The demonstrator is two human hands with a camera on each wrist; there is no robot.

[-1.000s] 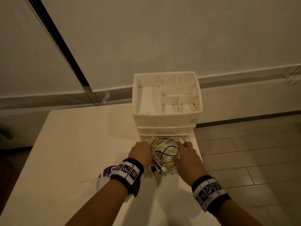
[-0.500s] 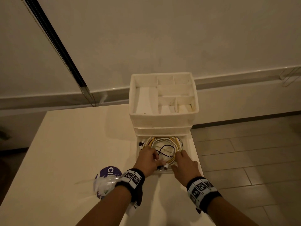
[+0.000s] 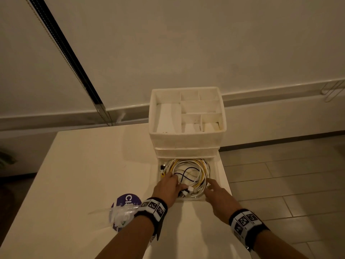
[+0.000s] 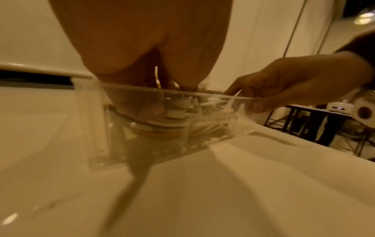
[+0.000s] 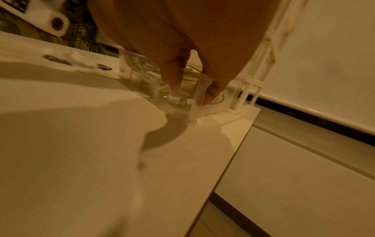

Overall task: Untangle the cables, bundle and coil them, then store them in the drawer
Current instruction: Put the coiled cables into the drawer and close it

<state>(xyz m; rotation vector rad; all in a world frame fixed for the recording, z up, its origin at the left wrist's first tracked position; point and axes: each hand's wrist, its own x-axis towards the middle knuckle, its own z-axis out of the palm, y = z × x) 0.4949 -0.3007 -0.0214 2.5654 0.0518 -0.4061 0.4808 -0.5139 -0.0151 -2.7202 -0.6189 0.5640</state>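
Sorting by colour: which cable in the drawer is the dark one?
The thin black cable, looping across the middle of the coil; the cables round it are white and yellow.

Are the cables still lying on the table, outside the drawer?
No, the coiled cables lie inside the open drawer, with both hands at its front edge.

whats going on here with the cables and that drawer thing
A person is packing coiled cables into the open bottom drawer of a small white organizer on the table. The left hand reaches into the drawer and presses on the plug ends at the front, while the right hand is at the drawer's front right corner. The cables are inside; the drawer is not yet closed.
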